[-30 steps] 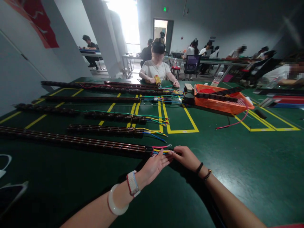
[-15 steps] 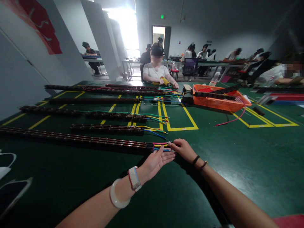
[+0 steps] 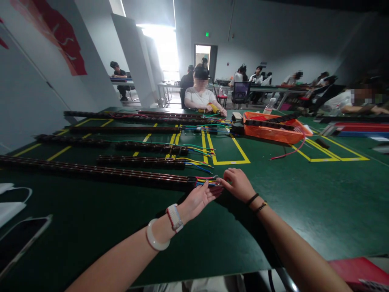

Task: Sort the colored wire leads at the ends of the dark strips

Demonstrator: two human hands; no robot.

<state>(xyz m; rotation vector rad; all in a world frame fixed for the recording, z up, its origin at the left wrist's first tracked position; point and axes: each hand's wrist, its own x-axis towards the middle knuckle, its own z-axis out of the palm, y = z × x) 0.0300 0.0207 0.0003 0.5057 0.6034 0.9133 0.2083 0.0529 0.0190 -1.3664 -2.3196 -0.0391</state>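
Observation:
A long dark bundle of copper-coloured rods (image 3: 136,172) lies across the near table, with pink, yellow and blue wires (image 3: 203,177) coming out of its right end. My left hand (image 3: 197,199) is turned palm up at these wires. Its fingers stretch beneath them and its thumb crosses over, so the wires lie between. From the right, my right hand (image 3: 238,184) reaches to the metal-tipped wire ends, index finger and thumb at a tip and the other fingers curled. The exact contact there is too small to make out.
Behind lie a shorter rod bundle (image 3: 139,161) and several other dark strips with loose wires. An orange basket (image 3: 270,134) holds more strips. A co-worker (image 3: 200,95) sits opposite with a yellow tool (image 3: 214,108). A phone-like device (image 3: 24,239) lies at left.
The view has tilted and shifted slightly. My right hand has lifted a little, its fingers more curled at the wire ends. My left hand stays under the wires.

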